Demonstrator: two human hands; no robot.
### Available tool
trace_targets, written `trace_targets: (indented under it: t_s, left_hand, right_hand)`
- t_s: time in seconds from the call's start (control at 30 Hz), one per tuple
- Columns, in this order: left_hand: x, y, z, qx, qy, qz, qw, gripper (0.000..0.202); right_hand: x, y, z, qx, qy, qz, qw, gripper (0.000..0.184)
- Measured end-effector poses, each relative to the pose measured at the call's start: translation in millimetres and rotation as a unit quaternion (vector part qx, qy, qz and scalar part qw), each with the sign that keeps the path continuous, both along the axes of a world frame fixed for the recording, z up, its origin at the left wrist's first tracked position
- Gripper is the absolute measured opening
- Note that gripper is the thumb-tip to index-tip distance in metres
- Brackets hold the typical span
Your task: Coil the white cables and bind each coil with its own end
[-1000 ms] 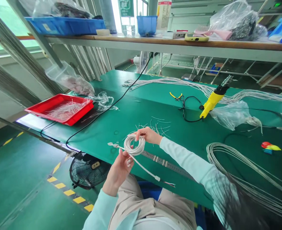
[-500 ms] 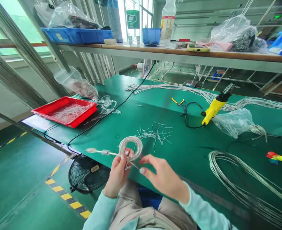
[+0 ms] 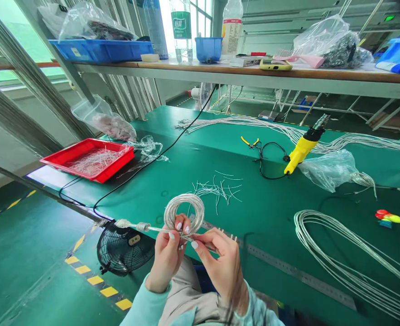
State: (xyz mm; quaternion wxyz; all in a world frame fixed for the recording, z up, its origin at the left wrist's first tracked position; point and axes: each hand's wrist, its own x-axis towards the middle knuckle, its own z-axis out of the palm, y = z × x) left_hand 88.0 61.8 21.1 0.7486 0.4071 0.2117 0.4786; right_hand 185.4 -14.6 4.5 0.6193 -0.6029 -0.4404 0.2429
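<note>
My left hand [image 3: 169, 249] is closed on the lower part of a coiled clear cable [image 3: 197, 206], its thumb and fingers pinching the loops. From the coil a straight length runs left past the hand, with a small cylinder [image 3: 143, 227] on it and a wrapped, pale end beyond. My right hand [image 3: 218, 258] pinches the cable's other end, just right of the coil's bottom. Both hands are close together above the table's front edge. Short white wire pieces [image 3: 216, 191] lie scattered on the green table behind the coil.
A steel ruler [image 3: 298, 274] lies along the front edge. Right of centre are a yellow heat gun [image 3: 301, 151], yellow-handled cutters [image 3: 249, 142] and a plastic bag [image 3: 332, 170]. Long cable loops [image 3: 308, 235] lie at right, a red tray [image 3: 108, 174] at left. A black fan [image 3: 125, 249] stands below.
My right hand has moved left, from beside the coil to pinching the cable end near my left hand. The view has shifted slightly.
</note>
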Motion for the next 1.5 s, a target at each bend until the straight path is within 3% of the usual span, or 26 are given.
trace_targets:
  t_s: [0.73, 0.9, 0.97, 1.07, 1.17, 1.27, 1.4, 1.5]
  left_hand:
    - [3.8, -3.2, 4.3, 0.027, 0.003, 0.007, 1.0, 0.045]
    - [-1.3, -1.8, 0.3, 0.065, 0.016, -0.009, 0.998, 0.035]
    - [-6.2, 0.7, -4.6, 0.093, 0.023, -0.021, 0.995, 0.034]
    - [-15.5, 5.2, -13.5, 0.142, 0.041, -0.053, 0.988, 0.033]
    - [-23.0, 7.6, -19.0, 0.193, 0.065, -0.106, 0.973, 0.033]
    - [-25.7, 6.3, -17.2, 0.23, 0.085, -0.157, 0.957, 0.033]
    - [-25.7, 3.5, -11.1, 0.255, 0.098, -0.206, 0.94, 0.036]
    - [-26.0, 3.9, -12.6, 0.249, 0.109, -0.218, 0.938, 0.031]
  right_hand:
    - [-2.5, 2.2, 6.5, 0.027, 0.018, 0.003, 0.999, 0.007]
    - [7.1, 4.6, 10.2, 0.019, 0.024, 0.058, 0.998, 0.011]
    - [18.0, 5.9, 12.8, 0.025, 0.055, 0.084, 0.995, 0.017]
    - [40.0, 9.1, 21.0, 0.046, 0.128, 0.115, 0.984, 0.043]
    - [59.1, 13.9, 35.0, 0.063, 0.194, 0.22, 0.954, 0.06]
    - [65.6, 20.6, 46.9, 0.069, 0.189, 0.3, 0.932, 0.071]
    - [59.4, 29.1, 48.6, 0.015, 0.188, 0.277, 0.942, 0.076]
    - [55.4, 30.2, 46.2, -0.009, 0.276, 0.281, 0.919, 0.072]
